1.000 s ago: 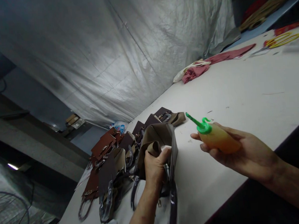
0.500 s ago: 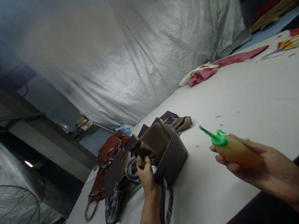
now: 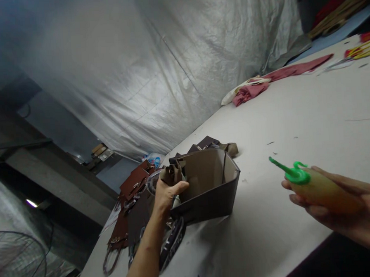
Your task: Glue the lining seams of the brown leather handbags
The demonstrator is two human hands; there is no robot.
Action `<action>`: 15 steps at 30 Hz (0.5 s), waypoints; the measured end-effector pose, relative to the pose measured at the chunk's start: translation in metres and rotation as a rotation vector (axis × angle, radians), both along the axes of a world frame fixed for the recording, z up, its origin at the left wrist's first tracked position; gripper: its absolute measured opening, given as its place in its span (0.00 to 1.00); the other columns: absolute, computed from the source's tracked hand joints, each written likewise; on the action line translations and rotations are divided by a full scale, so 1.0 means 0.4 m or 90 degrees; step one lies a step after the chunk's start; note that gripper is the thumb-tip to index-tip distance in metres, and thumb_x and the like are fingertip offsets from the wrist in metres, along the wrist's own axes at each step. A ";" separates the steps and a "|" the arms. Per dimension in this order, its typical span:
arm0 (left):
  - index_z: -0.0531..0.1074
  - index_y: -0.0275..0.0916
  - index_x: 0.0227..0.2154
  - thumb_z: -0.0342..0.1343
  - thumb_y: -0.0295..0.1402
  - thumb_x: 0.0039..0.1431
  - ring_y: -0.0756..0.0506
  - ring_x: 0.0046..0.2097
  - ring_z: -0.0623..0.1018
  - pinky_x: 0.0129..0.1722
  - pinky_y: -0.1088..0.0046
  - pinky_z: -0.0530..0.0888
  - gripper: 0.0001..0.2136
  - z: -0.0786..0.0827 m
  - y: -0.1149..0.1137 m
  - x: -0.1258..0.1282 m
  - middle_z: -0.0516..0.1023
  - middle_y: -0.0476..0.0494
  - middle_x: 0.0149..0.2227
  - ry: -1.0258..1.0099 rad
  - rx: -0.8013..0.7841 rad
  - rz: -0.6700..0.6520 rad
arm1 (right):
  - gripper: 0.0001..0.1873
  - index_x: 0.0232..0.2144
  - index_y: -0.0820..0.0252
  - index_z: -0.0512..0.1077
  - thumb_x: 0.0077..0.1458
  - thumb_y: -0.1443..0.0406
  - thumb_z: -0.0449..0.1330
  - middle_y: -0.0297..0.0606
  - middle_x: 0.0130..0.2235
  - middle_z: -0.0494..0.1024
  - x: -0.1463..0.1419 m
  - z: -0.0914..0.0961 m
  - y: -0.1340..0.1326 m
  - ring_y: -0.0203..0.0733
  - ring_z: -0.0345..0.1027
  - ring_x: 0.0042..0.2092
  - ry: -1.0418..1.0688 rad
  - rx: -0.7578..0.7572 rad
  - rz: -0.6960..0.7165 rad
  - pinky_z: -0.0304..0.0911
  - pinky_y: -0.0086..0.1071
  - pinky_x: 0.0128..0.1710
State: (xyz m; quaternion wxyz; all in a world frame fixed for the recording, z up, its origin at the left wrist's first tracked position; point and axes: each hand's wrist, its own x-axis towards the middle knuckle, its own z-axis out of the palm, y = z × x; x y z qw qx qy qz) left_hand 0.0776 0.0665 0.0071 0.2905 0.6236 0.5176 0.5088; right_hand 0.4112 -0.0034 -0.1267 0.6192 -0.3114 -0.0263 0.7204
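Observation:
My left hand [image 3: 166, 193] is closed on bunched brown lining cloth [image 3: 172, 174] at the near left of a dark brown handbag [image 3: 207, 203]. The bag's top gapes wide and shows its tan inside. A plastic-wrapped handle [image 3: 173, 242] hangs from it toward me. In my right hand [image 3: 328, 205] lies a squeeze bottle [image 3: 327, 191] of amber liquid, its green nozzle pointing left toward the bag but apart from it. My fingers wrap round the bottle from below.
Reddish-brown bag pieces [image 3: 131, 182] with handles lie left of the handbag, and more dark bag parts [image 3: 208, 142] behind it. Pink cloth [image 3: 251, 93] and yellow-handled scissors [image 3: 364, 49] rest along the far table edge. A silvery plastic sheet [image 3: 175, 73] hangs behind.
My left hand has moved left and up, and the handbag has turned so its opening faces me more. The bottle in my right hand has shifted right and slightly down.

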 end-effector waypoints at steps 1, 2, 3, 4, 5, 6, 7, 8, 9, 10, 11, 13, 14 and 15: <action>0.75 0.38 0.39 0.78 0.37 0.29 0.39 0.45 0.80 0.46 0.66 0.76 0.29 0.016 -0.001 0.013 0.82 0.44 0.38 0.043 -0.036 -0.040 | 0.20 0.46 0.58 0.74 0.52 0.75 0.54 0.54 0.38 0.84 0.003 -0.001 -0.002 0.53 0.81 0.29 0.000 -0.004 -0.003 0.73 0.33 0.18; 0.75 0.38 0.39 0.78 0.35 0.29 0.40 0.45 0.80 0.45 0.67 0.76 0.29 0.028 -0.001 0.027 0.82 0.45 0.39 0.085 -0.063 -0.077 | 0.19 0.45 0.58 0.74 0.52 0.75 0.54 0.53 0.37 0.84 0.005 0.000 -0.003 0.53 0.81 0.29 0.001 -0.008 -0.005 0.73 0.33 0.17; 0.74 0.38 0.39 0.78 0.34 0.29 0.41 0.43 0.79 0.44 0.68 0.75 0.29 0.037 0.000 0.041 0.81 0.45 0.38 0.123 -0.084 -0.112 | 0.19 0.44 0.57 0.74 0.52 0.75 0.54 0.52 0.37 0.84 0.006 0.002 -0.005 0.53 0.81 0.29 0.002 -0.011 -0.006 0.73 0.33 0.17; 0.73 0.38 0.39 0.78 0.33 0.29 0.42 0.42 0.79 0.42 0.70 0.75 0.29 0.044 0.003 0.054 0.81 0.46 0.38 0.158 -0.099 -0.143 | 0.19 0.43 0.57 0.74 0.52 0.75 0.53 0.51 0.36 0.84 0.006 0.006 -0.007 0.53 0.81 0.29 0.003 -0.014 -0.006 0.72 0.33 0.17; 0.73 0.38 0.38 0.77 0.32 0.29 0.43 0.39 0.79 0.39 0.72 0.74 0.29 0.049 0.008 0.066 0.80 0.48 0.36 0.192 -0.104 -0.166 | 0.18 0.42 0.57 0.74 0.51 0.76 0.53 0.51 0.36 0.84 0.006 0.010 -0.009 0.52 0.80 0.28 0.003 -0.013 -0.007 0.72 0.33 0.17; 0.73 0.38 0.36 0.76 0.30 0.29 0.45 0.37 0.77 0.36 0.73 0.72 0.27 0.052 0.014 0.076 0.79 0.50 0.33 0.229 -0.099 -0.176 | 0.18 0.42 0.57 0.74 0.51 0.76 0.53 0.50 0.36 0.84 0.006 0.014 -0.012 0.52 0.80 0.28 0.001 -0.012 -0.008 0.72 0.32 0.17; 0.72 0.38 0.34 0.74 0.26 0.30 0.46 0.34 0.76 0.34 0.75 0.70 0.23 0.054 0.022 0.086 0.77 0.52 0.30 0.271 -0.092 -0.176 | 0.18 0.42 0.58 0.74 0.51 0.76 0.53 0.50 0.35 0.84 0.007 0.018 -0.014 0.52 0.80 0.29 -0.002 -0.010 -0.010 0.72 0.32 0.17; 0.72 0.38 0.30 0.70 0.23 0.31 0.48 0.32 0.74 0.32 0.76 0.68 0.19 0.055 0.031 0.095 0.75 0.54 0.28 0.316 -0.086 -0.170 | 0.17 0.42 0.58 0.74 0.52 0.76 0.54 0.50 0.36 0.84 0.008 0.022 -0.016 0.52 0.80 0.29 -0.006 -0.008 -0.013 0.72 0.32 0.17; 0.71 0.38 0.27 0.66 0.20 0.32 0.49 0.30 0.72 0.30 0.77 0.66 0.15 0.056 0.038 0.103 0.73 0.55 0.25 0.363 -0.089 -0.163 | 0.17 0.41 0.58 0.74 0.52 0.76 0.54 0.50 0.36 0.84 0.011 0.023 -0.017 0.52 0.80 0.29 -0.009 -0.008 -0.018 0.72 0.32 0.17; 0.71 0.38 0.24 0.61 0.18 0.33 0.49 0.29 0.71 0.29 0.77 0.65 0.13 0.056 0.043 0.109 0.72 0.56 0.24 0.410 -0.100 -0.155 | 0.17 0.42 0.58 0.74 0.52 0.76 0.54 0.49 0.36 0.84 0.014 0.024 -0.019 0.52 0.80 0.29 -0.009 -0.013 -0.025 0.72 0.32 0.17; 0.71 0.39 0.22 0.58 0.18 0.34 0.49 0.28 0.71 0.28 0.77 0.64 0.11 0.057 0.047 0.116 0.72 0.55 0.23 0.456 -0.113 -0.151 | 0.18 0.42 0.57 0.74 0.52 0.76 0.54 0.49 0.36 0.84 0.018 0.023 -0.019 0.52 0.80 0.28 -0.006 -0.020 -0.030 0.72 0.33 0.17; 0.72 0.39 0.22 0.55 0.17 0.37 0.48 0.28 0.73 0.27 0.77 0.62 0.10 0.058 0.046 0.126 0.73 0.53 0.22 0.551 -0.122 -0.147 | 0.19 0.42 0.55 0.74 0.51 0.76 0.53 0.50 0.36 0.84 0.028 0.017 -0.019 0.52 0.80 0.28 0.000 -0.032 -0.038 0.72 0.33 0.17; 0.73 0.40 0.22 0.54 0.17 0.38 0.47 0.29 0.74 0.27 0.76 0.62 0.10 0.059 0.042 0.131 0.73 0.52 0.22 0.601 -0.108 -0.141 | 0.20 0.43 0.55 0.74 0.51 0.76 0.54 0.50 0.36 0.84 0.033 0.013 -0.019 0.52 0.80 0.28 0.002 -0.035 -0.042 0.71 0.32 0.16; 0.73 0.40 0.21 0.54 0.17 0.39 0.46 0.29 0.75 0.27 0.75 0.61 0.11 0.060 0.038 0.136 0.74 0.51 0.22 0.649 -0.086 -0.131 | 0.20 0.43 0.54 0.74 0.51 0.76 0.54 0.50 0.36 0.84 0.038 0.008 -0.019 0.52 0.80 0.28 0.002 -0.033 -0.046 0.71 0.32 0.16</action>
